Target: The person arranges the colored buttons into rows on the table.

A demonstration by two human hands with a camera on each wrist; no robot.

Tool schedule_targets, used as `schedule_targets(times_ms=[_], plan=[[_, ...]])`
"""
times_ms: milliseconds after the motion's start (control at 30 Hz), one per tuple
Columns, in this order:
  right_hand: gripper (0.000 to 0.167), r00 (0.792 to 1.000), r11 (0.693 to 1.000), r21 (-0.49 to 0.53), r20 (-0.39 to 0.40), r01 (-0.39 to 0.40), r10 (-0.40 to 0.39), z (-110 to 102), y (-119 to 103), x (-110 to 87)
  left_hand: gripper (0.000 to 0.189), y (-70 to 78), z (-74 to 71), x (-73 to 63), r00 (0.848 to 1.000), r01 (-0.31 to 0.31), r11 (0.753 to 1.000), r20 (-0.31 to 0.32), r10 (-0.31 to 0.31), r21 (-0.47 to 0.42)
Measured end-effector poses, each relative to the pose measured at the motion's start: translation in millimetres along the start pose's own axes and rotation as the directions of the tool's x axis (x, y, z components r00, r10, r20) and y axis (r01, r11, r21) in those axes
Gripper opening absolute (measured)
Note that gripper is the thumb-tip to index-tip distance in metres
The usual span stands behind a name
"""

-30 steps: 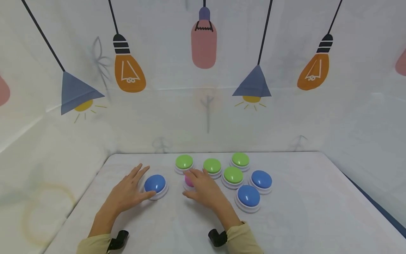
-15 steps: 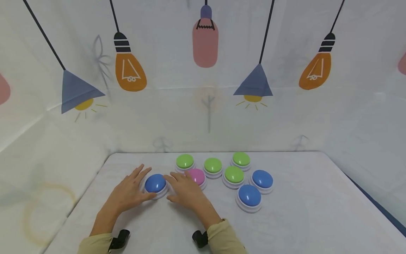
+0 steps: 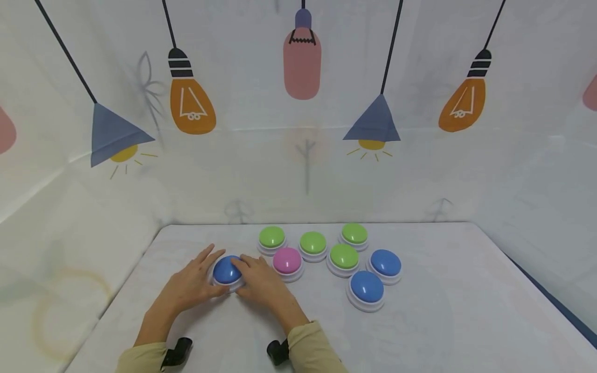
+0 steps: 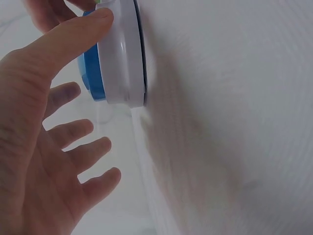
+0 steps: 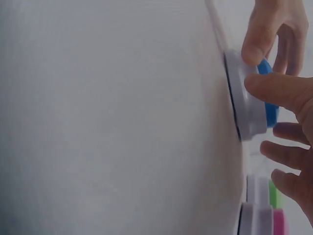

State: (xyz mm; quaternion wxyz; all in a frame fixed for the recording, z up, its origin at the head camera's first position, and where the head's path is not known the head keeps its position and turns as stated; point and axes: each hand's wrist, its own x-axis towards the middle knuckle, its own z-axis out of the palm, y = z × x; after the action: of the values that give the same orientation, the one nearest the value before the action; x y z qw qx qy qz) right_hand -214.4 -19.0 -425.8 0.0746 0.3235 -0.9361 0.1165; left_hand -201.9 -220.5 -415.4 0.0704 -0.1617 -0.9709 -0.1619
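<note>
Plainly white table (image 3: 466, 311) under touched blue button (image 3: 226, 270); lamp-printed backdrop (image 3: 261, 171).

Domed blue button (image 3: 226, 271) sits between left hand (image 3: 190, 285) and right hand (image 3: 263, 283) on the white tabletop (image 3: 448, 295); domed pink button (image 3: 286, 260) right of it, domed green button (image 3: 271, 237) behind that.

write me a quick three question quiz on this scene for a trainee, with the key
1. How many green buttons are on the table?
2. True or false: every button is either green or blue.
3. Which colour of button stands between the left hand and the right hand? a) pink b) blue c) green

Key: 1. Four. 2. False; the pink button is neither. 3. b, a blue button.
</note>
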Motion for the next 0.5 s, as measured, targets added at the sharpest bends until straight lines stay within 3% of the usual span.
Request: schedule_targets(times_ms=[233, 500], plan=[[0.072, 0.998, 0.995, 0.081, 0.022, -0.052, 0.051, 9.9, -1.6, 2.7, 0.085, -2.1, 3.3, 0.3, 0.998, 0.031, 1.000, 0.056, -0.031, -0.006], [0.065, 0.996, 0.985, 0.143, 0.032, -0.092, 0.088, 16.2, -1.6, 4.8, 0.081, -3.5, 3.8, 1.2, 0.990, 0.061, 0.998, 0.127, -0.060, -0.006]])
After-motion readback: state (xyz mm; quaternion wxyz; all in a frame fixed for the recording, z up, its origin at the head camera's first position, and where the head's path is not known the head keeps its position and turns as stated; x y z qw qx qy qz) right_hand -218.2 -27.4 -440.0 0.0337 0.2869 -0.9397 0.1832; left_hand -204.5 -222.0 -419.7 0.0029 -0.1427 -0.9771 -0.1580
